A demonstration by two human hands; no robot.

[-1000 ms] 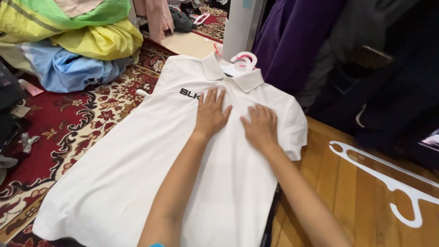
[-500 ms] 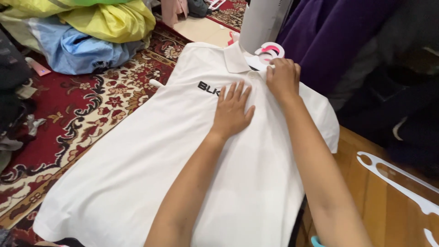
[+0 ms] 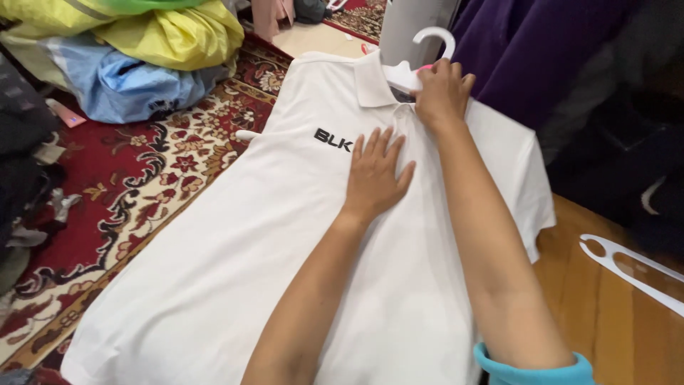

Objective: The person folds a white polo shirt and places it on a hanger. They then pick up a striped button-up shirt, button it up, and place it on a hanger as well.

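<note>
White hanger (image 3: 420, 64) lies under right hand (image 3: 442, 93).

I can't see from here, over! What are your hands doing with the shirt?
Left hand flat on white polo shirt, fingers spread. Right hand at collar, on white hanger. Spare hanger on floor, off to the side.

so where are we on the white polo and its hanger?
Done: white polo shirt lies spread flat, front up. In hand: left hand presses flat on the chest; right hand grips the white hanger at the collar. Left: the shirt is not yet lifted or hung. Whether the hanger sits inside the shoulders can't be told.
</note>
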